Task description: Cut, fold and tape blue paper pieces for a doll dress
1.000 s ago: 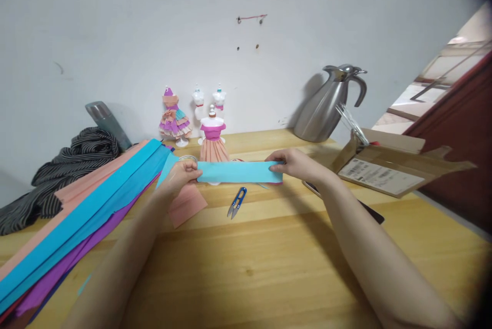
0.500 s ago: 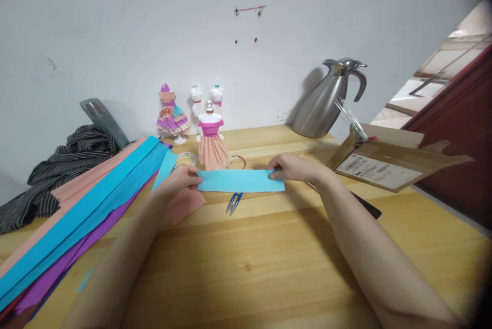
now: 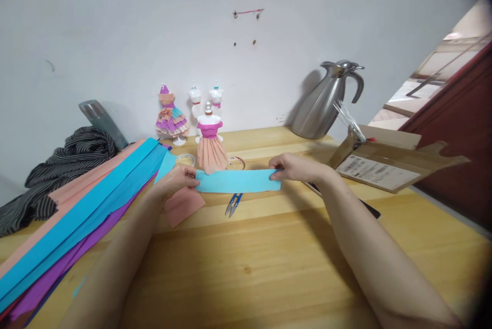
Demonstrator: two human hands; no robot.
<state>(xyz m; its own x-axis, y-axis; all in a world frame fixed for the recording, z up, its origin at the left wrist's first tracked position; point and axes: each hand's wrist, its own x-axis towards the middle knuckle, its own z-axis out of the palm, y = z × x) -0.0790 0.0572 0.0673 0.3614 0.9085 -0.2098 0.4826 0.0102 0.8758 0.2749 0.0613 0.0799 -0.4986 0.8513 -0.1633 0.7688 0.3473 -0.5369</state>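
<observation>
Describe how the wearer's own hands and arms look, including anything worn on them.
The left hand and right hand are bare, without gloves. The left forearm and right forearm are uncovered too, with no sleeve in view. No ring can be made out.

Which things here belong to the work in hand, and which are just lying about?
Work in hand, as it looks:
- blue strip, held by left hand and right hand
- snips
- pink piece
- long coloured sheets
- small dressed figure

Probably just lying about:
- metal jug
- flask
- striped cloth
- cardboard box
</observation>
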